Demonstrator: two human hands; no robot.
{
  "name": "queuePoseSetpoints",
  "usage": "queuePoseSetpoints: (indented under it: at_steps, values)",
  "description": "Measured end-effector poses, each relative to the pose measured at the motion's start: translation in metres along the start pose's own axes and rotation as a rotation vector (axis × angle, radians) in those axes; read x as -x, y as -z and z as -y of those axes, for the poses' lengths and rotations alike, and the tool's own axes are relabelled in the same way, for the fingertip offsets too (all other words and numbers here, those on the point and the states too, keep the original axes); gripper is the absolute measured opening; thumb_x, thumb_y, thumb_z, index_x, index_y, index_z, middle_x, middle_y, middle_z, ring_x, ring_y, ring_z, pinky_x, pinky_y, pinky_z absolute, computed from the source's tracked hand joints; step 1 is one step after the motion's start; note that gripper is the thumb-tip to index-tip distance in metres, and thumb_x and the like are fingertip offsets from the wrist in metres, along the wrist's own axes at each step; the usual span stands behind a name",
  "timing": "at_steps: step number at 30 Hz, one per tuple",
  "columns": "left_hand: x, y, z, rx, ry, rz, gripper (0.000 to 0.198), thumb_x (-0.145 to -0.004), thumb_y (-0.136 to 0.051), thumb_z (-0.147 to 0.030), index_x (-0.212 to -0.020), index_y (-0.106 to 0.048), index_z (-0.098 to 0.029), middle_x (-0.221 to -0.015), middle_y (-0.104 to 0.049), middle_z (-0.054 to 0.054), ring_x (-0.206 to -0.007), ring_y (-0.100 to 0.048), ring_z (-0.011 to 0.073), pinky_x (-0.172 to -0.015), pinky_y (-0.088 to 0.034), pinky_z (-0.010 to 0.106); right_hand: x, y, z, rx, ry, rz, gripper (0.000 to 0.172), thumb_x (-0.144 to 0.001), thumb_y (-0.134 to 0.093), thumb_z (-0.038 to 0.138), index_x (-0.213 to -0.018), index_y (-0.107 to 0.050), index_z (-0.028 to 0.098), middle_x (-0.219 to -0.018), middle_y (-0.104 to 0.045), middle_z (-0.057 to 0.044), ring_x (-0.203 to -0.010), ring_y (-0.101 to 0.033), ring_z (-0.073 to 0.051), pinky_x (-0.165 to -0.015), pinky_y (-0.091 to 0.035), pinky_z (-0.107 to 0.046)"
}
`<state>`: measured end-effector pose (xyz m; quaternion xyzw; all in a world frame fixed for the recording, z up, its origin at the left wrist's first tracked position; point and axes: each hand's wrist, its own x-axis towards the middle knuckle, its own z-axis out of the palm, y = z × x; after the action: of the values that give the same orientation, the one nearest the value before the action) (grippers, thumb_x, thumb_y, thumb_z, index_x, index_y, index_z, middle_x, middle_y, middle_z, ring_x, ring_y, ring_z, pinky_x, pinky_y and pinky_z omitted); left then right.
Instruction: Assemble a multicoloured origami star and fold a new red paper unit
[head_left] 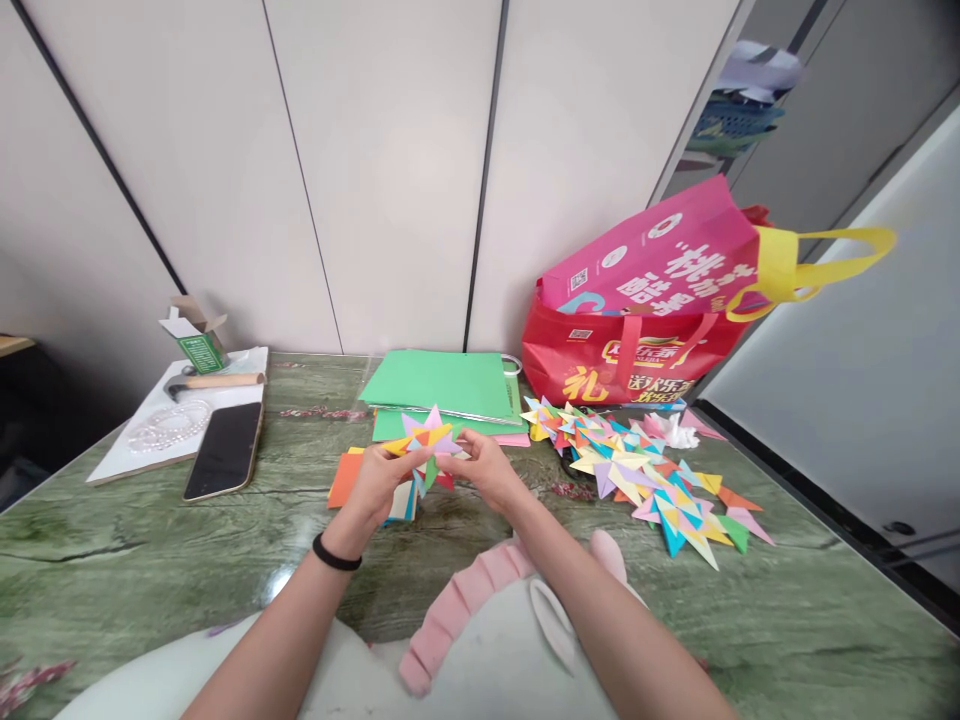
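Note:
Between my two hands is a multicoloured folded-paper star [429, 432] with pink, yellow, green and red points, raised a little above the table. My left hand [381, 478] pinches its left side, thumb on the near face. On the opposite side, my right hand [481, 470] grips the star with thumb and fingers closed. Below my left hand lies a stack of coloured paper squares [346, 480], orange on top, partly covered by that hand. To the right, a pile of finished-looking paper stars [637, 470] and loose folded pieces spreads over the table.
Green sheets [435, 382] lie behind my hands. A red gift bag [570, 350] and a pink bag [637, 260] stand at back right. At left are a phone [225, 450], a hammer [217, 381], beads [171, 426] and a small box [201, 348]. A plush toy [480, 660] sits in front.

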<state>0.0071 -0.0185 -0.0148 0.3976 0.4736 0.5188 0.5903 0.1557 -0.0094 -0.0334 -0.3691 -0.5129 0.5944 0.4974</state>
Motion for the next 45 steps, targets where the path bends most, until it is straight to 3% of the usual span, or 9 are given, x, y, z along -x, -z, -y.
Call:
queuePoseSetpoints:
  at_steps: [4,9,18,21,24,29,32,40,45]
  values:
    - [0.001,0.005,-0.002,-0.055,0.031,0.111,0.031,-0.047,-0.08,-0.026,-0.072,-0.07,-0.011,-0.063,-0.065,0.003,-0.054,-0.054,0.0104,-0.051,-0.045,0.022,-0.001,0.002,0.0,0.045,-0.043,-0.078,0.041,-0.051,-0.075,0.034,-0.082,-0.056,0.018,-0.073,-0.061,0.002,-0.054,-0.051,-0.009,-0.049,-0.04,-0.021]
    - [0.0,0.013,-0.007,-0.133,0.073,0.248,0.027,-0.054,-0.077,-0.029,-0.074,-0.07,-0.012,-0.066,-0.067,0.004,-0.056,-0.057,0.0119,-0.057,-0.047,0.024,-0.003,0.006,0.001,0.033,-0.061,-0.109,0.049,-0.05,-0.075,0.03,-0.093,-0.054,0.017,-0.045,-0.043,0.012,-0.042,-0.043,-0.007,-0.048,-0.038,-0.021]
    - [-0.002,0.008,0.001,-0.225,-0.005,0.134,0.031,-0.048,-0.078,-0.035,-0.063,-0.068,-0.009,-0.052,-0.061,0.003,-0.045,-0.05,0.0114,-0.045,-0.04,0.023,-0.001,0.005,0.002,0.095,-0.012,-0.037,0.045,-0.056,-0.072,0.029,-0.095,-0.053,0.017,-0.048,-0.048,0.01,-0.045,-0.045,-0.008,-0.05,-0.042,-0.024]
    - [0.0,0.005,-0.001,-0.321,-0.133,0.055,0.028,-0.051,-0.076,-0.037,-0.055,-0.067,-0.01,-0.045,-0.055,-0.001,-0.042,-0.044,0.0089,-0.041,-0.033,0.02,-0.002,0.005,-0.001,0.191,0.111,-0.084,0.042,-0.058,-0.071,0.029,-0.096,-0.054,0.018,-0.066,-0.058,0.003,-0.056,-0.052,-0.011,-0.053,-0.045,-0.025]
    - [0.002,0.004,-0.003,-0.453,-0.258,-0.017,0.024,-0.057,-0.072,-0.034,-0.054,-0.068,-0.012,-0.04,-0.048,-0.004,-0.041,-0.04,0.0075,-0.041,-0.029,0.019,0.0,0.003,0.0,0.35,0.378,-0.252,0.037,-0.062,-0.069,0.026,-0.096,-0.056,0.019,-0.097,-0.058,-0.006,-0.079,-0.056,-0.017,-0.063,-0.049,-0.028]
    - [0.001,0.003,-0.001,-0.506,-0.369,-0.064,0.02,-0.059,-0.07,-0.03,-0.068,-0.073,-0.012,-0.053,-0.062,-0.001,-0.051,-0.05,0.012,-0.047,-0.036,0.021,0.007,-0.003,0.007,0.696,0.744,-0.276,0.021,-0.072,-0.059,0.016,-0.093,-0.058,0.021,-0.091,-0.061,-0.006,-0.09,-0.054,-0.021,-0.081,-0.043,-0.037]
    - [-0.001,0.003,0.002,-0.529,-0.418,-0.05,0.018,-0.06,-0.069,-0.03,-0.067,-0.073,-0.013,-0.058,-0.066,0.001,-0.055,-0.055,0.0147,-0.049,-0.039,0.021,0.008,-0.004,0.006,0.792,0.78,-0.185,0.022,-0.074,-0.056,0.015,-0.095,-0.057,0.021,-0.092,-0.062,-0.006,-0.089,-0.054,-0.02,-0.079,-0.042,-0.036]
    - [-0.004,0.005,0.004,-0.55,-0.472,-0.032,0.012,-0.06,-0.067,-0.021,-0.069,-0.073,-0.017,-0.071,-0.072,0.003,-0.065,-0.061,0.0184,-0.058,-0.043,0.024,0.009,-0.006,0.005,0.807,0.812,-0.161,0.005,-0.077,-0.056,0.017,-0.074,-0.055,0.021,-0.082,-0.062,-0.003,-0.083,-0.054,-0.019,-0.075,-0.04,-0.034]
    - [-0.005,0.006,0.007,-0.559,-0.496,-0.022,0.013,-0.061,-0.066,-0.02,-0.071,-0.073,-0.017,-0.071,-0.072,0.003,-0.065,-0.061,0.0182,-0.06,-0.044,0.024,0.009,-0.005,0.005,0.877,0.788,-0.162,0.006,-0.079,-0.056,0.021,-0.084,-0.059,0.021,-0.076,-0.063,-0.003,-0.077,-0.055,-0.018,-0.072,-0.039,-0.033]
